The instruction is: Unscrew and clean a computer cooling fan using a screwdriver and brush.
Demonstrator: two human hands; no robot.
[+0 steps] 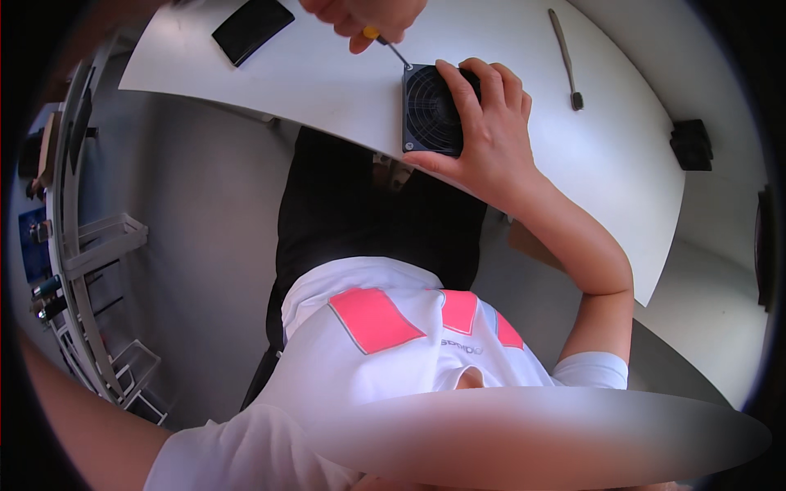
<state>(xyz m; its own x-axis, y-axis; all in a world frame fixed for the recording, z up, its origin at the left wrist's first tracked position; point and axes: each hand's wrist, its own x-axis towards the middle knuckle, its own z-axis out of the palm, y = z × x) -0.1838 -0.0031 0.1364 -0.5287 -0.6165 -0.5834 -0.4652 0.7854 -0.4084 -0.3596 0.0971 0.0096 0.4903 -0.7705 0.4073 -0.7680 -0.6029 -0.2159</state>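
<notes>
At the top edge, my left hand [364, 18] is closed on the yellow handle of a screwdriver [393, 51], whose shaft slants down to the upper left corner of a square black fan with a grille [430, 110]. My right hand [487, 123] grips that fan on the white desk [344, 78], fingers over its top and right side, thumb along the lower edge. The fan lies near the desk's front edge, and its lower left corner shows a round metal fixing.
A black flat object [252, 31] lies at the desk's back left, a long brush [565, 57] at the right. A black object [690, 146] is beside the desk's right edge. A white rack with baskets [105, 241] stands at the left, past the grey floor.
</notes>
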